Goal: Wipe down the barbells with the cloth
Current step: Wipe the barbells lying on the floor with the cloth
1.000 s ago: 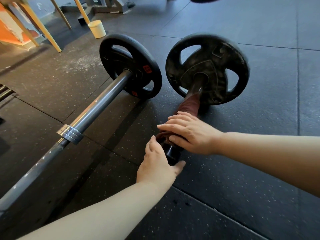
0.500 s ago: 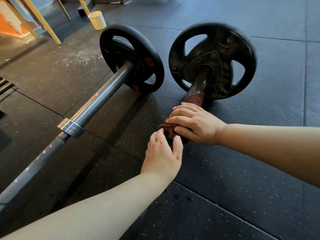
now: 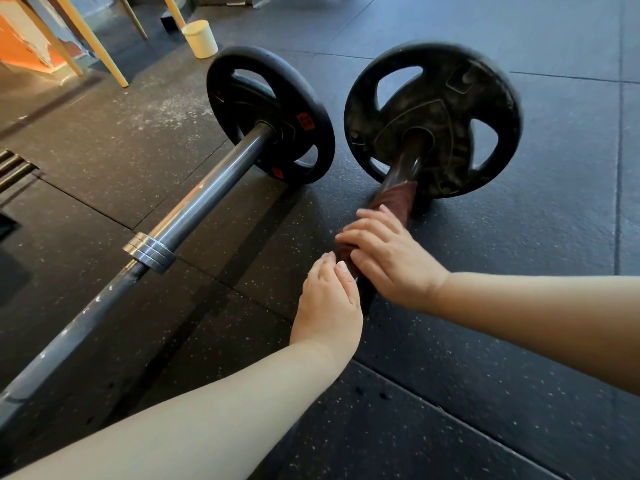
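Since half a second ago the left hand [image 3: 329, 303] has slipped a little aside, baring the dark bar end [image 3: 365, 294], and the right hand [image 3: 391, 258] has drawn back from the plate, so more cloth shows beyond it. Nearest, the left hand's fingers are bent with their tips at the cloth's near edge; the thumb is hidden, so whether it grips anything cannot be told. Just beyond, the right hand's fingers curl over the maroon cloth [image 3: 394, 199], which is wrapped round the shaft of the right barbell [image 3: 410, 164], lying on the black rubber floor [image 3: 485, 341]. Past the cloth a short bare stretch of shaft runs into a black plate [image 3: 433, 116]. Beside it lies the left barbell [image 3: 194, 209], apart from both hands, with a steel collar [image 3: 149, 252] on its shaft and its own plate [image 3: 270, 112] near the first. Farther off are white dust [image 3: 156, 112], a cream cup [image 3: 200, 39] and slanted wooden legs [image 3: 100, 50].
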Demonstrator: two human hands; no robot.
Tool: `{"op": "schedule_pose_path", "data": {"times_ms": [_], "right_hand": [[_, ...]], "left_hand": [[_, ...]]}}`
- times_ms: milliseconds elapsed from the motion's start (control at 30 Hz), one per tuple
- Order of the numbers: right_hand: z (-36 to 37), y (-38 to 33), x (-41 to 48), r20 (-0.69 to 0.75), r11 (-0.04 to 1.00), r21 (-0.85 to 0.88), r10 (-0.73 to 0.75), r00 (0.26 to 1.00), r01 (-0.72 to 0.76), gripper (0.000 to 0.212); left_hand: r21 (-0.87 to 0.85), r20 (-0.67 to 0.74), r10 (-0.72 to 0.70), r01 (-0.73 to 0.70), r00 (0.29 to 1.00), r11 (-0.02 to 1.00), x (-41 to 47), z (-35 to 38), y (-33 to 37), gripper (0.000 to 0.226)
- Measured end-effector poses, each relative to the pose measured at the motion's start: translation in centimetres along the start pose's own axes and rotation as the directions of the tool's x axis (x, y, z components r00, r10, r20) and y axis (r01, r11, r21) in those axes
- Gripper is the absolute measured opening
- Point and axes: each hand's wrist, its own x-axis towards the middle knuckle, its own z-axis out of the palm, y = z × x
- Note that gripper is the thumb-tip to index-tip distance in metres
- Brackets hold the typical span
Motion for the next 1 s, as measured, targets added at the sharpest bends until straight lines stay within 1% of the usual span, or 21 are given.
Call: {"op": "schedule_pose_path", "data": {"times_ms": [67, 100, 133, 167, 233, 300, 333, 400, 433, 467, 500, 600, 667, 700, 767, 800, 833, 867, 933, 967, 1000], "right_hand": [[-0.4, -0.1, -0.6, 0.076, 0.991, 0.009, -0.134, 0.988, 0.133, 0.043], [-1.1, 0.5, -0.3, 0.114, 0.982, -0.016, -0.184, 0.976, 0.187, 0.044], [-1.7, 1.4, 0.3, 0.138, 0.976, -0.059, -0.202, 0.97, 0.211, 0.045], [-2.2, 2.3, 1.0, 0.137, 0.974, -0.103, -0.185, 0.973, 0.199, 0.046], [-2.5, 3.3, 2.0, 0.068, 0.988, -0.133, -0.073, 0.995, 0.082, 0.045], [-1.9, 3.1, 2.0, 0.009, 0.996, -0.065, 0.054, 0.999, -0.053, 0.046], [-1.6, 2.8, 1.7, 0.004, 0.997, -0.017, 0.07, 0.998, -0.07, 0.047], [-1.4, 2.8, 0.9, 0.05, 1.0, -0.006, -0.019, 0.999, 0.019, 0.046], [-1.8, 3.2, 1.0, 0.087, 0.996, -0.035, -0.078, 0.993, 0.081, 0.046], [-2.4, 3.9, 1.4, 0.113, 0.991, -0.068, -0.106, 0.988, 0.114, 0.046], [-2.9, 4.7, 2.1, 0.115, 0.991, -0.093, -0.087, 0.989, 0.098, 0.046], [-3.2, 5.4, 3.5, 0.036, 0.995, -0.072, 0.066, 0.997, -0.063, 0.049], [-2.3, 4.9, 3.0, 0.001, 0.996, -0.02, 0.087, 0.996, -0.087, 0.047], [-2.1, 4.9, 2.4, 0.011, 0.999, -0.015, 0.045, 0.999, -0.045, 0.045], [-2.7, 5.7, 1.9, 0.084, 0.994, -0.068, -0.079, 0.993, 0.085, 0.046], [-3.3, 6.6, 2.2, 0.112, 0.988, -0.105, -0.098, 0.989, 0.11, 0.048], [-3.7, 7.5, 2.8, 0.109, 0.989, -0.126, -0.067, 0.992, 0.081, 0.05], [-4.1, 8.2, 3.4, 0.077, 0.992, -0.123, 0.0, 0.997, 0.01, 0.052], [-3.8, 8.5, 4.4, -0.01, 0.986, -0.054, 0.158, 0.987, -0.158, 0.054], [-3.3, 8.1, 4.5, -0.049, 0.979, -0.013, 0.201, 0.978, -0.201, 0.053], [-2.7, 7.5, 4.3, -0.078, 0.978, 0.015, 0.208, 0.975, -0.208, 0.05]], "left_hand": [[0.009, -0.01, 0.013, -0.013, 1.0, 1.0, 0.1, 0.1, -0.1, 0.057], [0.02, -0.014, 0.012, -0.012, 1.0, 1.0, 0.1, 0.0, -0.1, 0.058], [0.038, -0.015, 0.012, -0.011, 1.0, 0.999, 0.0, -0.1, 0.0, 0.058], [0.065, -0.012, 0.012, -0.011, 1.0, 0.998, -0.1, -0.1, 0.2, 0.058], [0.16, 0.003, -0.009, 0.009, 1.0, 0.987, 0.0, -0.3, 0.7, 0.055], [0.254, 0.01, -0.044, 0.04, 0.999, 0.966, 0.4, -0.5, 1.4, 0.05], [0.295, 0.013, -0.051, 0.045, 0.999, 0.954, 0.8, -0.6, 1.9, 0.047], [0.37, 0.021, -0.046, 0.035, 0.999, 0.928, 1.9, -0.6, 2.7, 0.044], [0.397, 0.018, -0.043, 0.032, 0.999, 0.917, 2.3, -0.6, 3.1, 0.043], [0.411, 0.011, -0.042, 0.034, 0.999, 0.911, 2.5, -0.4, 3.5, 0.043], [0.412, 0.003, -0.047, 0.042, 0.999, 0.91, 2.6, -0.2, 3.8, 0.043], [0.392, -0.02, -0.076, 0.077, 0.997, 0.917, 2.4, 0.3, 4.3, 0.043], [0.404, -0.004, -0.089, 0.083, 0.996, 0.911, 2.5, 0.3, 4.3, 0.044], [0.418, 0.015, -0.103, 0.087, 0.995, 0.904, 2.8, 0.1, 4.3, 0.045], [0.48, 0.068, -0.108, 0.062, 0.992, 0.875, 3.3, -0.1, 4.4, 0.045], [0.52, 0.094, -0.093, 0.03, 0.991, 0.854, 3.5, -0.1, 4.5, 0.045], [0.554, 0.111, -0.07, -0.004, 0.991, 0.832, 3.6, -0.1, 4.5, 0.044], [0.58, 0.118, -0.042, -0.035, 0.992, 0.814, 3.8, -0.1, 4.5, 0.043], [0.607, 0.128, 0.009, -0.086, 0.992, 0.79, 4.4, 0.0, 4.3, 0.04], [0.602, 0.133, 0.011, -0.09, 0.991, 0.793, 4.7, 0.1, 4.2, 0.038], [0.584, 0.138, -0.005, -0.077, 0.99, 0.808, 5.0, 0.2, 4.3, 0.036]]}}
